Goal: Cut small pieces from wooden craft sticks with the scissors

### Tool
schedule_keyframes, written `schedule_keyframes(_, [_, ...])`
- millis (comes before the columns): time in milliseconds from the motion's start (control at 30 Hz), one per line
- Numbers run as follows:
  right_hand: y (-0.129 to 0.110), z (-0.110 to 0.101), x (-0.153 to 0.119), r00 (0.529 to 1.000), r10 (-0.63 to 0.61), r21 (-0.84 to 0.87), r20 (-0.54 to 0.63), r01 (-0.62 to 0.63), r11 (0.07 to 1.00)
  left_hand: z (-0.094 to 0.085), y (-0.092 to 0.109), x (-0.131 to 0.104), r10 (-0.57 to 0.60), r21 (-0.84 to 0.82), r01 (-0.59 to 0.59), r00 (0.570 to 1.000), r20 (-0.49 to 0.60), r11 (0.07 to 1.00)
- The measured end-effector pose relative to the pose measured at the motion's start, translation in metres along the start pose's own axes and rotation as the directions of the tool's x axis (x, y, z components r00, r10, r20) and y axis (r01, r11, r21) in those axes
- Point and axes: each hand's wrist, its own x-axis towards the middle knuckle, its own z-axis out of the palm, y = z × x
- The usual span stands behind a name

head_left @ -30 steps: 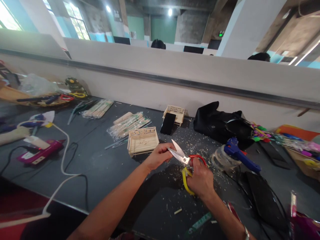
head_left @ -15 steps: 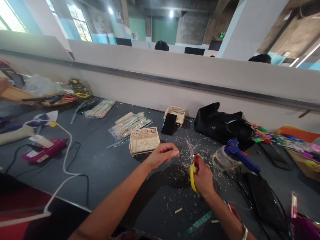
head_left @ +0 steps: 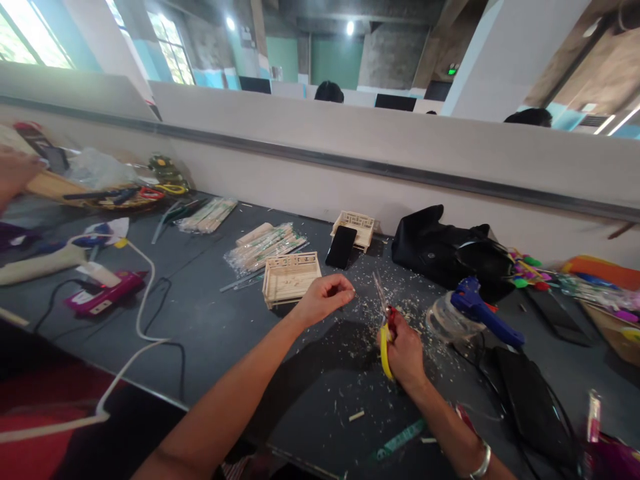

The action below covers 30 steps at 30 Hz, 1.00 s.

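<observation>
My left hand (head_left: 327,297) is closed in a pinch beside a small wooden tray-like frame (head_left: 291,279); whatever sits between its fingertips is too small to name. My right hand (head_left: 404,350) grips scissors (head_left: 384,333) with yellow and red handles, their blades pointing up and away. Pale chips lie scattered on the dark table around the scissors. Behind my hands, a black phone (head_left: 341,246) leans on a second small wooden piece (head_left: 361,227) with a lattice back.
Bagged wooden sticks (head_left: 267,247) lie behind the frame. At right are a black bag (head_left: 450,247), a blue glue gun (head_left: 483,310) on a clear jar and a black device (head_left: 533,407). A pink power strip (head_left: 107,293) and another person's hand (head_left: 15,170) are at left.
My left hand has risen slightly, its fingers still pinched. The view has shifted a little, and the other person's hand at the far left shows more.
</observation>
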Motion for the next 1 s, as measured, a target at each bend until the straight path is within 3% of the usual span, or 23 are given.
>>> schedule_keyframes(67, [0.0, -0.001, 0.003, 0.999, 0.035, 0.025, 0.026, -0.035, 0.999, -0.013, 0.006, 0.002, 0.006, 0.307, 0.021, 0.996, -0.087, 0.951])
schedule_keyframes(100, [0.0, -0.001, 0.004, 0.998, 0.051, 0.035, 0.034, -0.053, 0.998, -0.021, 0.008, 0.003, 0.007, 0.471, 0.058, 0.991, -0.136, 0.88])
schedule_keyframes(167, [-0.001, -0.002, 0.006, 0.996, 0.081, 0.041, 0.035, -0.083, 0.996, -0.04, 0.013, 0.002, -0.033, 0.735, 0.18, 0.977, -0.21, 0.653])
schedule_keyframes(267, [-0.002, -0.001, 0.006, 0.994, 0.108, 0.025, 0.03, -0.109, 0.994, -0.064, 0.016, -0.001, -0.157, 0.887, 0.325, 0.945, -0.288, 0.33])
schedule_keyframes(367, [-0.004, -0.001, 0.006, 0.992, 0.118, 0.013, 0.043, -0.119, 0.993, -0.073, 0.013, -0.006, -0.222, 0.939, 0.312, 0.935, -0.276, 0.147])
schedule_keyframes(500, [-0.005, -0.001, 0.006, 0.989, 0.128, 0.017, 0.072, -0.13, 0.991, -0.072, 0.012, -0.007, -0.277, 0.968, 0.238, 0.938, -0.209, 0.076])
schedule_keyframes(567, [-0.004, 0.0, 0.007, 0.989, 0.129, 0.028, 0.071, -0.131, 0.991, -0.071, 0.014, -0.006, -0.267, 0.967, 0.238, 0.941, -0.206, 0.092])
schedule_keyframes(633, [-0.003, 0.001, 0.007, 0.99, 0.125, 0.03, 0.069, -0.127, 0.991, -0.072, 0.018, -0.004, -0.188, 0.948, 0.273, 0.952, -0.241, 0.167])
schedule_keyframes(667, [-0.003, 0.001, 0.007, 0.99, 0.122, 0.027, 0.065, -0.124, 0.992, -0.071, 0.02, -0.003, -0.123, 0.922, 0.297, 0.954, -0.275, 0.247])
schedule_keyframes(733, [-0.003, 0.001, 0.006, 0.992, 0.111, 0.024, 0.054, -0.112, 0.993, -0.065, 0.025, 0.0, -0.017, 0.787, 0.315, 0.932, -0.361, 0.53])
schedule_keyframes(800, [-0.005, 0.001, 0.006, 0.995, 0.089, 0.037, 0.041, -0.091, 0.995, -0.051, 0.028, 0.002, -0.059, 0.425, 0.245, 0.913, -0.404, 0.871])
schedule_keyframes(833, [-0.006, 0.001, 0.005, 0.996, 0.075, 0.049, 0.037, -0.077, 0.996, -0.041, 0.029, 0.003, -0.138, 0.146, 0.203, 0.922, -0.363, 0.968])
schedule_keyframes(867, [-0.006, 0.0, 0.005, 0.997, 0.062, 0.062, 0.035, -0.064, 0.996, -0.03, 0.028, 0.004, -0.238, -0.142, 0.207, 0.937, -0.255, 0.968])
schedule_keyframes(900, [-0.007, 0.0, 0.005, 0.998, 0.05, 0.072, 0.032, -0.052, 0.996, -0.018, 0.026, 0.005, -0.317, -0.377, 0.25, 0.94, -0.127, 0.892])
schedule_keyframes(933, [-0.008, -0.001, 0.005, 0.999, 0.041, 0.078, 0.027, -0.043, 0.996, -0.006, 0.024, 0.007, -0.368, -0.533, 0.303, 0.93, -0.016, 0.79])
schedule_keyframes(1000, [-0.008, -0.002, 0.005, 0.999, 0.03, 0.077, 0.017, -0.031, 0.997, 0.015, 0.016, 0.009, -0.429, -0.677, 0.366, 0.9, 0.082, 0.639])
